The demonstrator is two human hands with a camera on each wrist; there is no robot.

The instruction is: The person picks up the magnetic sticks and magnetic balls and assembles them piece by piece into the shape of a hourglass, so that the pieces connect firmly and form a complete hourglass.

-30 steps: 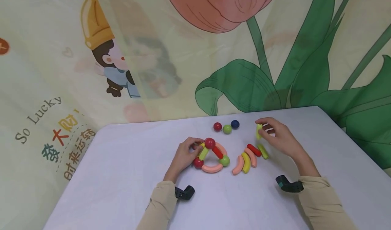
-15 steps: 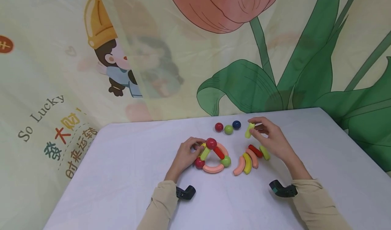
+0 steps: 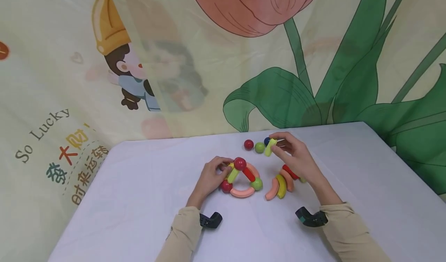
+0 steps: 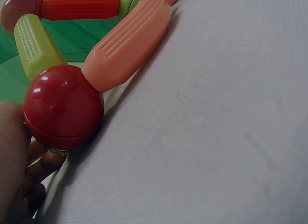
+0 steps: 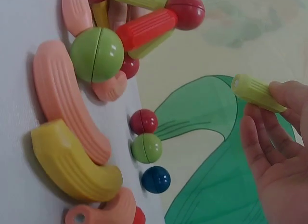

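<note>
While pinched in the right hand's [image 3: 296,159] fingertips, the ribbed lime-green stick [image 3: 270,147] looks short and cylindrical.

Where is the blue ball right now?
In the head view the blue ball lies on the table's far side, right of the green ball, partly behind the right hand's stick.

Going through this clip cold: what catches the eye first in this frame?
The bright toy frame of balls and sticks at the table's middle, which the left hand grips at its left side. Just right of it, the right hand pinches a yellow-green stick above the table, close to three loose balls near the far edge. Behind everything hangs a cartoon backdrop with a huge pink tulip.
</note>
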